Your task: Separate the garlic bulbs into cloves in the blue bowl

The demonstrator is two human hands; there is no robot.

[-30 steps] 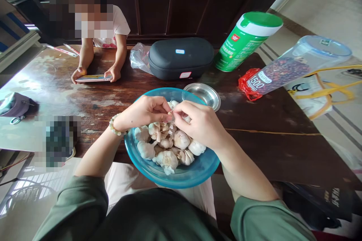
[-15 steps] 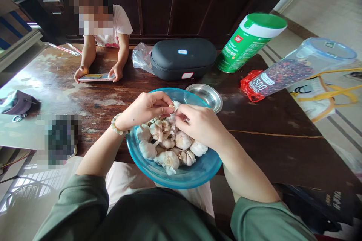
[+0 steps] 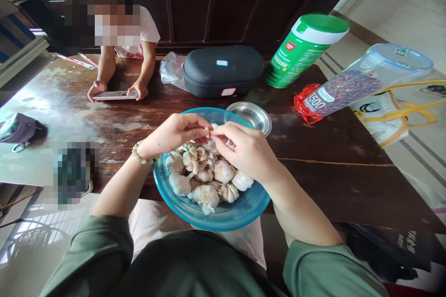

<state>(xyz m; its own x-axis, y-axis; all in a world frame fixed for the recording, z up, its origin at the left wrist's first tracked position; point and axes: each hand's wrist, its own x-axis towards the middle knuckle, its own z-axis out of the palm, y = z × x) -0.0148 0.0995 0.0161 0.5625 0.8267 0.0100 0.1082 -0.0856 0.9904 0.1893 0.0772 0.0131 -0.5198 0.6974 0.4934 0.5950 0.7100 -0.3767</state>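
Left hand: the left hand [image 3: 174, 132], with a bead bracelet [image 3: 140, 153] on its wrist, reaches in from the lower left and hovers over the bowl.

Right hand: the right hand [image 3: 244, 151] comes in from the lower right, just beside the left hand, above the bowl's far side.

Fingers: the thumb and fingers [image 3: 200, 131] of the left hand are pressed together, pinching a small pale garlic piece [image 3: 208, 132], too small to tell if it is clove or skin. The fingers [image 3: 218, 132] of the right hand are bunched and touch the same spot, pinching it from the other side.

Garlic: whole garlic bulbs [image 3: 205, 197] and loose cloves lie heaped in a blue glass bowl [image 3: 223, 222], with papery skins among them. The bowl stands on the worktop's near edge, at lower centre.

Behind the bowl: a small steel dish [image 3: 252, 117] sits touching the bowl's far rim.

Worktop: the dark wooden worktop [image 3: 334, 167] is worn pale in patches at the left.

Upper centre: a black zip case [image 3: 223, 71] lies beside a crumpled clear plastic bag [image 3: 171, 72].

Upper right: a green-capped canister [image 3: 302, 51] stands upright. A plastic jar of red beans [image 3: 348, 86] lies tilted on a red plastic bag [image 3: 306, 104].

Upper left: a seated person [image 3: 121, 32] across the worktop rests both hands [image 3: 97, 90] on a smartphone [image 3: 114, 95].

Left edge: a purple pouch [image 3: 21, 127] lies there, and a blurred object [image 3: 73, 171] is too obscured to name.
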